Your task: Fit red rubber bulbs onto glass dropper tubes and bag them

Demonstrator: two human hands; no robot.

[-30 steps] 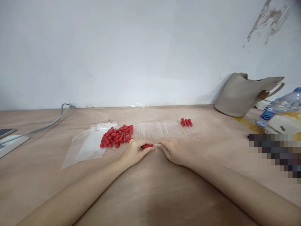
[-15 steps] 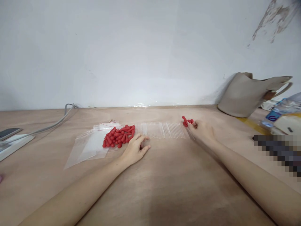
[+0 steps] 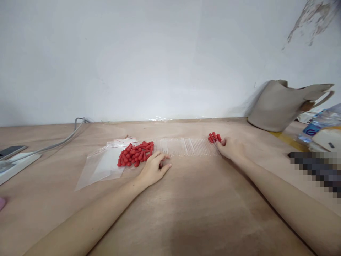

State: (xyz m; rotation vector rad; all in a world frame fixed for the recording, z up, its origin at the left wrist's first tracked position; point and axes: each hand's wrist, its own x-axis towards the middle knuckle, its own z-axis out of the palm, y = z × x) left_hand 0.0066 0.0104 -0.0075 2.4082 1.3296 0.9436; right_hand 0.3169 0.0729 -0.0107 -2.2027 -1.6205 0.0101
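Right hand (image 3: 231,148) now sits out by the red-capped tubes (image 3: 214,137); one second earlier it meets the left at the centre, a red bulb and tube between them. Left hand (image 3: 154,168) stays almost in place, but its bulb is gone.

Left to right: clear plastic bag (image 3: 92,174) flat on the table (image 3: 170,209), loose red bulbs (image 3: 133,155) heaped partly over it. Left hand just beside the heap, nothing in its grasp, thumb parted from loosely curled fingers; forearm runs up from lower left, low over the wood. Next, bare clear tubes (image 3: 183,147) in a close, near-parallel row. At the row's right end lie the red-capped tubes, bulbs bunched at the far side, right fingertips touching or very near them. Cannot tell whether thumb and finger pinch a tube. Right forearm slants in from lower right, wrist low.

Judgement on technique: align each capped tube with its neighbours, bulb away from the body; use light fingertip contact, since thin tubes probably roll; part the fingers fully before lifting clear.
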